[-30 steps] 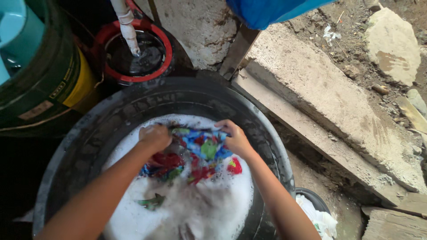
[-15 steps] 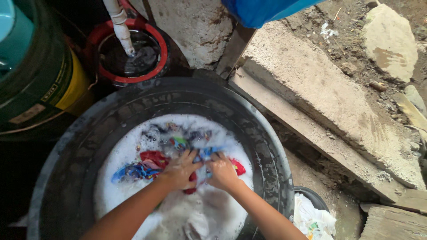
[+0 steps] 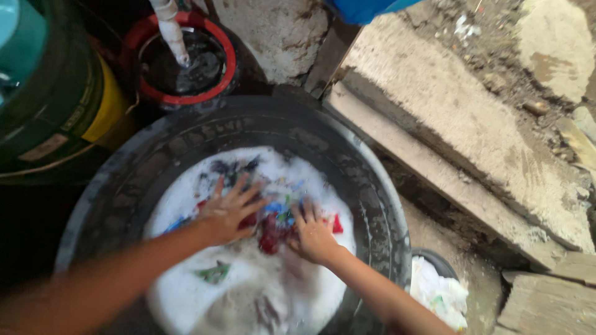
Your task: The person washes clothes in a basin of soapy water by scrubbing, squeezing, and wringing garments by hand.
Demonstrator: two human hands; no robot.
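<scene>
— Suds cover most of what we see in the black basin [image 3: 347,155]; where do our hands sit?

— Both are down in the foam. Our left hand [image 3: 231,208] lies flat with the fingers spread wide, pressing on the colourful cloth [image 3: 273,226]. Our right hand [image 3: 313,234] is just beside it, palm down on the same cloth, its fingers also apart.

— So neither grip is clamped on anything?

— Neither, as far as we can tell. Both grips are splayed and resting on top of the fabric, not curled around it. The frame is blurred, so we cannot make out the fingertips finely.

— And the cloth itself?

— It sits near the middle of the basin, half sunk in soapy water, with red, blue and green patches showing between and around our hands. A small green scrap [image 3: 214,272] pokes out of the foam nearer to us, apart from the main bundle.

— What stands around the basin?

— Beyond its far rim we see a red-rimmed bucket [image 3: 233,62] with a white pipe [image 3: 172,31] reaching into it. To the left is a green drum [image 3: 56,105] with a yellow band. On the right a rough concrete slab [image 3: 447,124] runs along bare ground, and by our right forearm a smaller tub [image 3: 437,263] holds white cloth [image 3: 441,296].
</scene>
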